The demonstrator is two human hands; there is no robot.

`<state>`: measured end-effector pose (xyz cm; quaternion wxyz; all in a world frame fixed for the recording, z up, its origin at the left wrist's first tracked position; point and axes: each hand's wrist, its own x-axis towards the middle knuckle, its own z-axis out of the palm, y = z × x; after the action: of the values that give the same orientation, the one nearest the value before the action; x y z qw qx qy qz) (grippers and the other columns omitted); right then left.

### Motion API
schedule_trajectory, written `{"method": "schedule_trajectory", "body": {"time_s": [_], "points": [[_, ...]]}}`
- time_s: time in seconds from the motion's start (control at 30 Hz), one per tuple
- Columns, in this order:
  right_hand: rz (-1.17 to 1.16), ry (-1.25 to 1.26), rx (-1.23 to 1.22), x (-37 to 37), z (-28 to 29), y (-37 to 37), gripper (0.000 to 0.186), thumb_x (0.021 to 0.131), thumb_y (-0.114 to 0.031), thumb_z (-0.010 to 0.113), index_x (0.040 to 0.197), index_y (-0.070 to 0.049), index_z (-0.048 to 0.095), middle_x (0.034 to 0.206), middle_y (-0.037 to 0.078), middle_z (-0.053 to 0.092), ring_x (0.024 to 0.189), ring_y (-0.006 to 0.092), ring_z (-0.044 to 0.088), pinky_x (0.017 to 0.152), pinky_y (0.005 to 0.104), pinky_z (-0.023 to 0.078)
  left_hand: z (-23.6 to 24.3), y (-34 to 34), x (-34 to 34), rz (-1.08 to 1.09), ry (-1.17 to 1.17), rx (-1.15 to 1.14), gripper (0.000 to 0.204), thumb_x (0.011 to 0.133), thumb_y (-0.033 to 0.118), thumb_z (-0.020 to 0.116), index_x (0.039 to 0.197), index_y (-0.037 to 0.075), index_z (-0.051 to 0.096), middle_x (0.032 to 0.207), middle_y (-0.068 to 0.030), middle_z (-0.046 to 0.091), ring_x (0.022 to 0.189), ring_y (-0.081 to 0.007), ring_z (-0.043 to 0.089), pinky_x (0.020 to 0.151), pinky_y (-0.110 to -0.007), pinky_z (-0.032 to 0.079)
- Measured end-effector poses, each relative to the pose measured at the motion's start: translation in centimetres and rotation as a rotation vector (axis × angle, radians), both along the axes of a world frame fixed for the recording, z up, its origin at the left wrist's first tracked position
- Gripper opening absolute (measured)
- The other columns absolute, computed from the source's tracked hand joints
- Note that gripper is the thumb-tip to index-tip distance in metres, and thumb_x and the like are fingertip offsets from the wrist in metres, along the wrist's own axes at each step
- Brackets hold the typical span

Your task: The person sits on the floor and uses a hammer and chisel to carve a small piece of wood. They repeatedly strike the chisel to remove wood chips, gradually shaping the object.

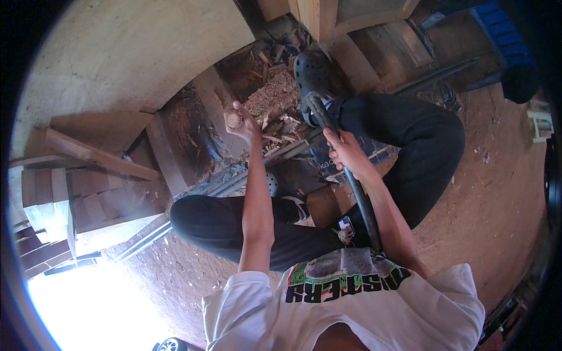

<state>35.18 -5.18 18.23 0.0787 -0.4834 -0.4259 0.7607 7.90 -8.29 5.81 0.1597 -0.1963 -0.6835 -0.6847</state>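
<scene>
My left hand [249, 130] is closed in a fist, its thumb raised, around a round-ended wooden handle [235, 120] seen end-on. What lies beyond that handle is hidden. The fingers of my right hand [350, 155] wrap around a long dark bar [362, 202]. One end of the bar is by my shoe; the other slants down to my lap, against my shirt. Between and ahead of my hands lies a heap of wood chips [275, 99], beside a wooden plank [213, 90].
My bent legs in black trousers [410, 123] flank the work spot, with a dark clog [313, 73] ahead. A large pale panel [134, 52] is at the far left. Stacked wood blocks [96, 196] stand left; a loose beam [99, 153] leans there. Pipes [281, 155] cross the ground.
</scene>
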Motion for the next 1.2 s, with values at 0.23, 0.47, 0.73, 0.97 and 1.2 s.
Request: {"method": "schedule_trajectory", "body": {"time_s": [0.23,0.47,0.73,0.97,1.2], "points": [[-0.007,-0.017,0.01,-0.1,-0.1,-0.2,0.044,0.092,-0.052,0.059,0.084,-0.012,0.043,0.059,-0.007,0.039,0.044,0.0024,0.036,0.04,0.0213,0.029,-2.6,1.1,3.5,-0.108,-0.299,0.231,0.022,0.092,0.012,0.066,0.075,0.004,0.057,0.071,-0.0017,0.057,0.066,-0.011,0.05,0.057,-0.03,0.041],[-0.018,-0.01,0.012,-0.2,-0.1,-0.3,0.042,0.093,-0.051,0.059,0.081,-0.014,0.043,0.058,-0.008,0.038,0.042,0.0006,0.033,0.039,0.019,0.027,-4.1,1.0,10.2,-0.099,0.191,-0.126,0.017,0.079,0.0,0.071,0.076,0.005,0.055,0.075,-0.0079,0.054,0.07,-0.0263,0.053,0.07,-0.04,0.042],[-0.044,-0.04,0.02,0.1,-0.5,0.4,0.042,0.092,-0.051,0.06,0.083,-0.014,0.045,0.057,-0.008,0.038,0.042,0.0004,0.034,0.039,0.0182,0.028,-3.1,-0.1,12.8,-0.072,0.204,-0.209,0.02,0.077,0.006,0.073,0.082,0.007,0.054,0.085,-0.0086,0.053,0.087,-0.0309,0.05,0.081,-0.042,0.036],[-0.058,-0.029,0.029,0.2,0.2,0.6,0.041,0.093,-0.051,0.06,0.083,-0.014,0.045,0.057,-0.008,0.038,0.043,0.0003,0.034,0.04,0.0177,0.028,-3.3,-0.2,12.7,-0.211,0.223,-0.309,0.023,0.072,0.006,0.075,0.081,0.006,0.054,0.085,-0.0107,0.053,0.086,-0.0318,0.051,0.075,-0.041,0.037],[-0.049,-0.039,0.04,-0.1,0.9,0.7,0.039,0.093,-0.05,0.059,0.083,-0.015,0.046,0.058,-0.008,0.038,0.043,0.0001,0.034,0.041,0.0172,0.028,-4.5,-0.9,10.0,-0.372,0.217,-0.332,0.019,0.077,0.007,0.073,0.082,0.006,0.055,0.085,-0.0084,0.05,0.087,-0.0306,0.049,0.083,-0.042,0.034]]}}
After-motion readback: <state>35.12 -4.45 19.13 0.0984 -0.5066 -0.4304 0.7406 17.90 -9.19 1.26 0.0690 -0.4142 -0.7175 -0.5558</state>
